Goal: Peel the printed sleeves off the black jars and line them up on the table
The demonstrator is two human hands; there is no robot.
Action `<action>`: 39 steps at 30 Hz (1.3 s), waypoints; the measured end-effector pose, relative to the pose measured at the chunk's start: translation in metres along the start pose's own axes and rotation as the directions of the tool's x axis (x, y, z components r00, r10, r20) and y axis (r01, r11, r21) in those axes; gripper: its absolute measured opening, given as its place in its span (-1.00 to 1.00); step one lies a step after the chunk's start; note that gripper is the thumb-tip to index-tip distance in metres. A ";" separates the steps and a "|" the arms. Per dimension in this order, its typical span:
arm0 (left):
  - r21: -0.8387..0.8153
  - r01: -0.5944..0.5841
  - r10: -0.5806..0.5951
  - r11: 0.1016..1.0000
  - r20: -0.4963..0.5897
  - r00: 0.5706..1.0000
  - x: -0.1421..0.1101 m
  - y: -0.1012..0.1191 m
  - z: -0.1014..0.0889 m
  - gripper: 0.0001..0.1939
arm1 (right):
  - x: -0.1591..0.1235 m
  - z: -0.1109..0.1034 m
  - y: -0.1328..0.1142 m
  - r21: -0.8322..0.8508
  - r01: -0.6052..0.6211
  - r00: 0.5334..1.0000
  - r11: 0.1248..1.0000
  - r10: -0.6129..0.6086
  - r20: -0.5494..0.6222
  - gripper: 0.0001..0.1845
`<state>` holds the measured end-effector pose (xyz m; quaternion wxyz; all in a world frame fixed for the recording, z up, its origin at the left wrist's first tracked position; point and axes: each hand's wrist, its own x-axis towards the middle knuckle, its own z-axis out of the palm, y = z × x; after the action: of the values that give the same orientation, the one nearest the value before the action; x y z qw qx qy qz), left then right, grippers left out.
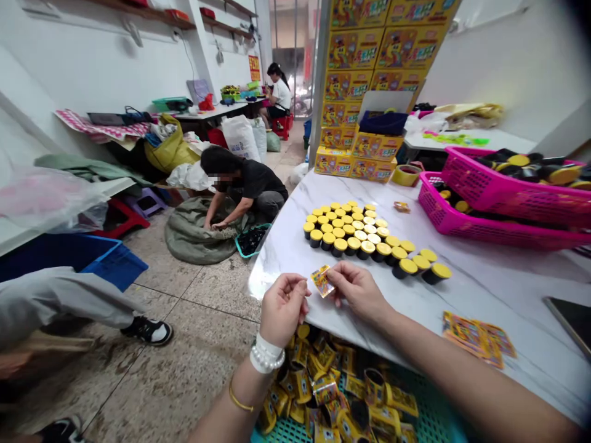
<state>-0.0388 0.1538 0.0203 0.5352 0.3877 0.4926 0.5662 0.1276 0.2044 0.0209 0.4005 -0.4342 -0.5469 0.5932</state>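
Note:
Over the front edge of the white marbled table [462, 301], my right hand [360, 290] pinches a small printed plastic sleeve [322, 282], yellow and orange. My left hand [282, 311] is just left of the sleeve, thumb and fingertips pressed together; whatever they hold is hidden. Beyond both hands stand rows of small black cups with yellow lids [338, 234], upright and close together. A flat pile of printed sleeves [475, 337] lies right of my right forearm. Below the table edge, a teal basket [427, 397] holds many cups in printed yellow sleeves [330, 389].
Two pink baskets [503, 237] of cups are stacked at the right. Yellow printed boxes [353, 80] and a tape roll [406, 175] stand behind. A dark flat device [570, 317] lies far right. On the floor, a person [252, 191] crouches over a green sack [189, 231].

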 end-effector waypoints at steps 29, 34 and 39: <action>-0.122 0.122 -0.134 0.985 -0.095 0.986 -0.020 -0.006 0.023 -0.49 | -0.008 0.001 0.002 -0.320 0.211 0.972 0.924 -0.233 -0.030 -0.55; -0.117 0.125 -0.140 0.985 -0.130 0.982 -0.013 -0.003 0.019 -0.49 | -0.010 0.002 0.007 -0.426 0.358 0.930 0.831 -0.356 0.088 -0.65; -0.122 0.164 -0.177 0.979 -0.099 0.979 -0.010 0.001 0.015 -0.55 | -0.013 0.004 0.010 -0.509 0.458 0.881 0.729 -0.447 0.153 -0.66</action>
<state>-0.0233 0.1462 0.0255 0.5751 0.2813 0.5197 0.5657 0.1278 0.1902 0.0120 0.3915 -0.3754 -0.7820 0.3071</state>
